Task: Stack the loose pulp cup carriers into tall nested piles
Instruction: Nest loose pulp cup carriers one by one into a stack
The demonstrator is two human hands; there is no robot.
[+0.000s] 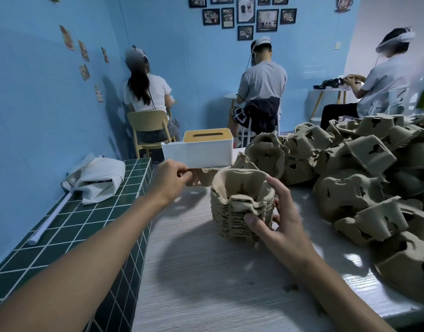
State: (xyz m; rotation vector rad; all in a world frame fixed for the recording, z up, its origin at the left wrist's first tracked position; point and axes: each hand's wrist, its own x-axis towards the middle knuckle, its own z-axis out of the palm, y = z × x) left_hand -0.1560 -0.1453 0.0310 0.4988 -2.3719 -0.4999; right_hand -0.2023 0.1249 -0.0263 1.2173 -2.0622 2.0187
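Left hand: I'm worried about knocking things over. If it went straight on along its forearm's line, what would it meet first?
Probably the white tissue box, just beyond the loose carrier that the left hand already pinches. Depth is hard to judge here.

Carrier heap (354, 161), stack (237, 212) and loose carrier (203, 176) – all same dull grey-tan pulp; heap pcs show dark irregular holes. Table (206, 279) pale grey-white w/ fine wood-grain streaks. Ledge (86, 226) dark green square tiles, white grout grid. Tissue box (206, 153) white, lid (207, 138) yellow-tan. Cloth (96, 180) white w/ greyish folds; tube (48, 224) white. Wall (38, 104) light blue – right-side wall paler, near white. Picture frames (247, 17) black, dark prints w/ white bits. Chair (148, 121) pale yellow-tan. Bg ppl: white tee (158, 92), grey tee (263, 80), pale blue-white shirt (383, 82).
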